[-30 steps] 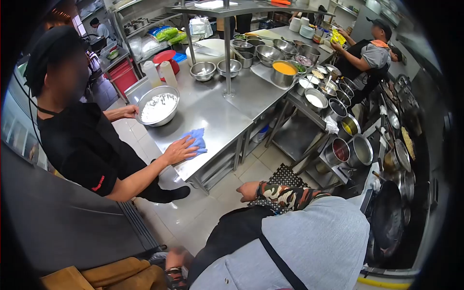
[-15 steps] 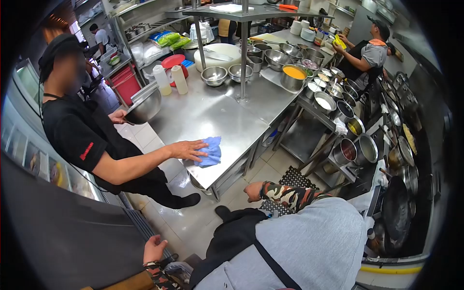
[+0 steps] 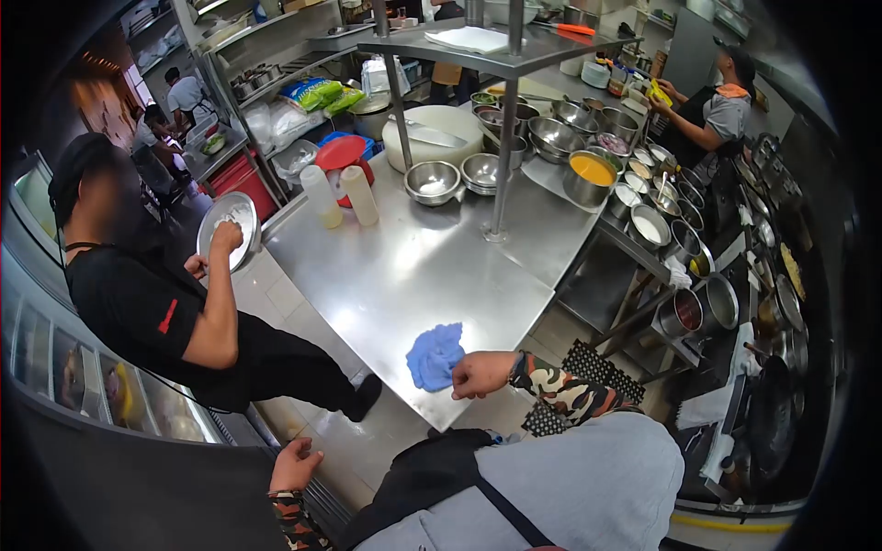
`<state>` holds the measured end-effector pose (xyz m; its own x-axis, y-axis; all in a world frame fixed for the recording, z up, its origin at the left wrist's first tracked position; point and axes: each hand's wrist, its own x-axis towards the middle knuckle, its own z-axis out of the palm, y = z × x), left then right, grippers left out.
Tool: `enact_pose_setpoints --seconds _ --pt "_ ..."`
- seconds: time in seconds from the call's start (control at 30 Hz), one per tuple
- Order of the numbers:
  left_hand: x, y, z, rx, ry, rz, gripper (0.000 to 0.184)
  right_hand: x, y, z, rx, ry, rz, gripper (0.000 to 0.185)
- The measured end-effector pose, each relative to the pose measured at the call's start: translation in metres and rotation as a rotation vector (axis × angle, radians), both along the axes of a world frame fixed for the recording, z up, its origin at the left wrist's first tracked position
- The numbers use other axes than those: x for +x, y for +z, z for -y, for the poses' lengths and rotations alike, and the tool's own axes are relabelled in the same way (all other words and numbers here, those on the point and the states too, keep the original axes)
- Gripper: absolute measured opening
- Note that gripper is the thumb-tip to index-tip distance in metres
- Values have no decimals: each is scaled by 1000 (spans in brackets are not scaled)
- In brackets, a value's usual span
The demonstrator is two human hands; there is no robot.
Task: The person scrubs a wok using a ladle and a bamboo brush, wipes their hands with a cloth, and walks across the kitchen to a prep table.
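A crumpled blue cloth (image 3: pixel 432 358) lies near the front corner of the steel table (image 3: pixel 367 275). My right hand (image 3: pixel 484 374), in a camouflage sleeve, is at the cloth's right edge with its fingers curled down and closed on that edge. The fingertips are partly hidden from above. Lower left, away from the table, my left hand (image 3: pixel 295 465) hangs with its fingers loosely bent and thumb apart, holding nothing.
Across the table's left side a co-worker in black (image 3: pixel 138 303) holds a metal bowl (image 3: pixel 230 216). Squeeze bottles (image 3: pixel 362 197), steel bowls (image 3: pixel 432 184) and a shelf post (image 3: pixel 503 184) stand on the table. At right are sauce pots (image 3: pixel 650 225) and a wok (image 3: pixel 770 413).
My right hand has reached forward to the cloth. The co-worker's hand has left the cloth and is now in the bowl, which is tipped toward them. The view has shifted.
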<state>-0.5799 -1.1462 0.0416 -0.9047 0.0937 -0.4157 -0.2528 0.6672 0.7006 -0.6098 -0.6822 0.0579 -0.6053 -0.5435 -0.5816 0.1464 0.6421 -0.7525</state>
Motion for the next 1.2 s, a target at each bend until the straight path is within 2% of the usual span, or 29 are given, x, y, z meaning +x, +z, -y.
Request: enact_pose_setpoints --seconds 0.07,0.13,0.2,0.27,0.3,0.47,0.57,0.67,0.77,1.03,1.2 --pt "-12 -10 16 -80 -26 19 54 -22 18 9 0 -81 -226 34" --pt "-24 -21 32 -189 -65 43 52 -46 19 22 32 -94 -245 35" --pt "-35 -29 43 -165 -52 82 53 -59 14 39 95 -53 -550 37" --pt "-46 -45 60 -211 -81 91 54 -69 33 63 200 -69 -478 40" --pt "-53 -77 81 -229 -114 70 54 -73 36 74 237 -32 -483 41" --pt "-108 -104 137 -155 -198 157 58 -99 43 133 332 -36 -455 45" --pt "-149 -93 161 -150 -242 136 60 -109 37 168 389 -86 -466 48" --pt "-195 -113 210 -203 -289 66 61 -115 44 205 380 -125 -444 49" --pt "-235 -104 233 -244 -337 23 61 -117 35 230 355 -155 -428 48" --pt "-332 -71 197 -165 -563 -16 62 -102 22 236 444 -401 -298 51" --pt "-387 -60 164 -136 -713 -4 61 -115 8 236 430 -460 -235 51"
